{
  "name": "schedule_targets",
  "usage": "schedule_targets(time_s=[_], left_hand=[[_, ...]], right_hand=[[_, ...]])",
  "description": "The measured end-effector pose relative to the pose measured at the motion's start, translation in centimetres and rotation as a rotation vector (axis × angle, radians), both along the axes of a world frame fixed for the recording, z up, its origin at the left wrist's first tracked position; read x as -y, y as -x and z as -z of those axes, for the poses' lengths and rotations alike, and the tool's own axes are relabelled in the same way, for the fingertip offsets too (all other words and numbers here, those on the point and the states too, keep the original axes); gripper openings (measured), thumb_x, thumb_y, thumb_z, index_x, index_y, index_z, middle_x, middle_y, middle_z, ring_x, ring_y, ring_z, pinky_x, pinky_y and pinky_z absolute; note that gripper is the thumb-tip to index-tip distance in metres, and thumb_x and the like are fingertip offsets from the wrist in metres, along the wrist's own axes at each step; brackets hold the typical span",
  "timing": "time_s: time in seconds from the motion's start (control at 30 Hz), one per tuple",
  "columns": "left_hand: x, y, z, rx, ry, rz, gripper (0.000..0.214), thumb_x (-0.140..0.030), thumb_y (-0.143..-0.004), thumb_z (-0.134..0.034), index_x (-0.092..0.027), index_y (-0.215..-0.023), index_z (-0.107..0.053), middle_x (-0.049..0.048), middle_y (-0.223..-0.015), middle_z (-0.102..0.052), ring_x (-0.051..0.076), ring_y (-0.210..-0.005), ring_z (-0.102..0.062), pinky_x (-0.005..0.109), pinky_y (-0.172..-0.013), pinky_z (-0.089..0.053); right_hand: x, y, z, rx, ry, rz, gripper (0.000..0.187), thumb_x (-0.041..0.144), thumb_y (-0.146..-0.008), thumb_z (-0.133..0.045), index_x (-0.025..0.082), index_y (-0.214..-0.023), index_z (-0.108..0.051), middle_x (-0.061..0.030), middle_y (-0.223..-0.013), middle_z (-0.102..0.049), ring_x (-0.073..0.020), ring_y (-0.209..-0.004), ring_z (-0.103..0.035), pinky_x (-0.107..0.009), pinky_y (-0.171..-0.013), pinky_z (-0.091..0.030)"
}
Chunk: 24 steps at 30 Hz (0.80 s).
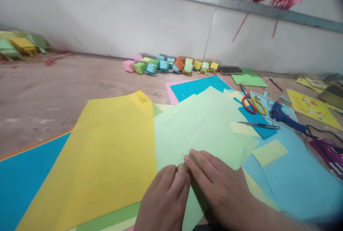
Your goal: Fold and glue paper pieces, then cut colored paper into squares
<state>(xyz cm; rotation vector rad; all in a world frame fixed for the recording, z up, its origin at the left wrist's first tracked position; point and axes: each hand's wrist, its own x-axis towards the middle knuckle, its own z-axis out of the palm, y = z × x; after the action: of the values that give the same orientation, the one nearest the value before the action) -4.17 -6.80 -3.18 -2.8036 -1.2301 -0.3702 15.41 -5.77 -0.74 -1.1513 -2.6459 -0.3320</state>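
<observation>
A pale green sheet of paper (187, 131) lies in front of me over other coloured sheets. My left hand (166, 195) has its fingers curled and bunched at the near part of this sheet. Close beside it, my right hand (222, 184) presses its fingers together on the same sheet, the fingertips of both hands almost meeting. Both thumbs are mostly hidden, along with the paper beneath the palms. A large yellow sheet (112, 152) with a bent far corner lies just left of my hands. Green sheets (112, 218) show under its near edge.
On the right are scissors (253, 104), a metal craft knife (258, 125), a blue glue gun (286, 116) with its cord and light blue paper (302, 173). Small paper boxes (163, 65) line the wall, near a dark phone-like slab (230, 70). Blue paper (34, 177) lies left.
</observation>
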Motion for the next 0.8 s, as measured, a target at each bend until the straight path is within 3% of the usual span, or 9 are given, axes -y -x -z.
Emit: schedule_targets(time_s=[0.13,0.23,0.3,0.37,0.47,0.63,0.8], left_hand=[[-0.1,0.2,-0.1,-0.025,-0.02,0.027,0.056,-0.003,-0.08,-0.044,-0.007,-0.136,-0.048,0.0116,-0.113,-0.063,0.024,-0.095,-0.055,0.037,-0.085,-0.051],[-0.1,0.2,-0.3,-0.019,-0.025,0.016,0.057,-0.001,-0.081,-0.042,-0.008,-0.137,-0.047,0.0107,-0.113,-0.064,0.023,-0.096,-0.055,0.036,-0.085,-0.05],[0.0,0.2,-0.3,-0.013,-0.023,-0.002,0.055,-0.001,-0.081,-0.043,-0.009,-0.136,-0.048,0.0105,-0.112,-0.064,0.023,-0.096,-0.056,0.037,-0.085,-0.049],[0.0,0.1,-0.3,-0.005,-0.02,-0.004,0.054,-0.002,-0.082,-0.043,-0.009,-0.136,-0.049,0.0107,-0.112,-0.064,0.023,-0.096,-0.056,0.037,-0.085,-0.049],[-0.1,0.1,-0.2,0.005,-0.011,0.016,0.053,-0.004,-0.083,-0.043,-0.008,-0.136,-0.049,0.0117,-0.112,-0.064,0.024,-0.095,-0.056,0.037,-0.085,-0.05],[-0.3,0.5,-0.2,0.035,-0.03,0.052,0.049,-0.003,-0.082,-0.041,-0.002,-0.13,-0.052,0.0137,-0.108,-0.064,0.025,-0.092,-0.056,0.036,-0.082,-0.051],[-0.1,1.8,-0.6,0.06,-0.166,-0.012,0.031,-0.006,-0.089,-0.042,-0.007,-0.11,-0.064,0.0125,-0.102,-0.065,0.027,-0.095,-0.054,0.04,-0.083,-0.046]], right_hand=[[-2.4,-0.9,2.0,0.124,-0.046,0.096,0.052,0.0,-0.08,-0.046,0.002,-0.131,-0.055,-0.0187,-0.138,-0.057,-0.0293,-0.117,-0.056,-0.043,-0.089,-0.052],[-3.3,-2.9,1.5,0.253,-0.188,0.262,0.047,-0.006,-0.076,-0.045,-0.002,-0.12,-0.061,-0.0233,-0.129,-0.062,-0.0346,-0.109,-0.06,-0.045,-0.081,-0.053],[-2.9,-3.4,0.5,0.275,-0.217,0.323,0.045,-0.005,-0.077,-0.045,-0.002,-0.119,-0.061,-0.0249,-0.131,-0.06,-0.0383,-0.114,-0.057,-0.049,-0.084,-0.051],[-1.7,-2.8,-0.3,0.213,-0.19,0.241,0.043,0.001,-0.082,-0.044,0.001,-0.123,-0.059,-0.0234,-0.139,-0.054,-0.0393,-0.124,-0.049,-0.053,-0.093,-0.047],[0.6,-1.6,-0.2,0.105,-0.141,0.062,0.04,0.01,-0.09,-0.039,0.008,-0.126,-0.057,-0.0158,-0.138,-0.056,-0.0335,-0.13,-0.045,-0.049,-0.101,-0.042],[2.4,-3.5,0.8,0.159,-0.134,0.172,0.04,0.003,-0.084,-0.038,-0.001,-0.12,-0.058,-0.0206,-0.115,-0.065,-0.0344,-0.11,-0.055,-0.049,-0.091,-0.046],[2.4,-5.2,1.0,0.227,-0.176,0.163,0.045,-0.004,-0.075,-0.042,-0.005,-0.117,-0.057,-0.0238,-0.107,-0.065,-0.0368,-0.101,-0.057,-0.05,-0.083,-0.051]])
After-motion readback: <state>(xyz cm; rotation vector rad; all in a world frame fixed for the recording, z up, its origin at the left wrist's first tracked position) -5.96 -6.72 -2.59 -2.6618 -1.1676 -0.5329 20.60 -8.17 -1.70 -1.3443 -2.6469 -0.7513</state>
